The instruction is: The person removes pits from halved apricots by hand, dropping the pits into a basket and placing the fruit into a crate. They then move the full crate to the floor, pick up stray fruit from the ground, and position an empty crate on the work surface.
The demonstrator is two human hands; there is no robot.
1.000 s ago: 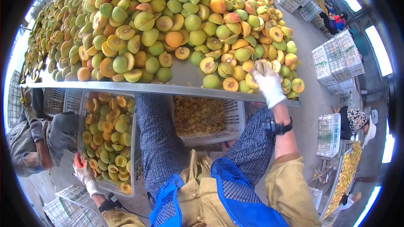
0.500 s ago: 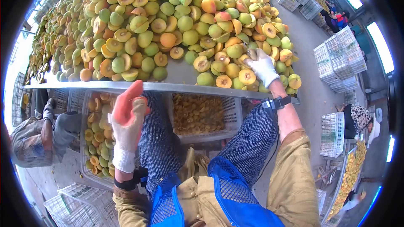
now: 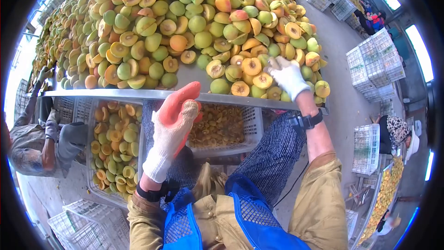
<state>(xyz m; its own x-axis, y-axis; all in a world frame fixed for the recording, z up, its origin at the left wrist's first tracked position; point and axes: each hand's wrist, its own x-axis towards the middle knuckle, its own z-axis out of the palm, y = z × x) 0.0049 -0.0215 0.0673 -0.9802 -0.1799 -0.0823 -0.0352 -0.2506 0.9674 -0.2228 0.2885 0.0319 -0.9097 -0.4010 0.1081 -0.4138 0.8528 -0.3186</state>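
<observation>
My left hand (image 3: 173,118), in a white knit glove with an orange-red coated palm, is over the near metal edge of the table. Its fingers stretch up to the right, the thumb stands a little apart, and no fruit shows in it. My right hand (image 3: 287,78), in a white glove, reaches into the right end of the pile of halved yellow-green fruit (image 3: 152,28). Its fingers are apart and slightly blurred among the halves. A cut half with a hollow centre (image 3: 252,66) lies face up beside these fingertips, and another half (image 3: 262,81) sits just below.
Below the metal table edge (image 3: 138,93) stand a crate of fruit halves (image 3: 115,146) at left and a crate of brownish pieces (image 3: 217,127) between my knees. A co-worker (image 3: 39,146) sits at left. Stacked white crates (image 3: 374,62) and other people are at right.
My left hand has moved right, from beside the left crate to before the middle crate. My right hand has shifted slightly left, and a cut half now shows face up beside it.
</observation>
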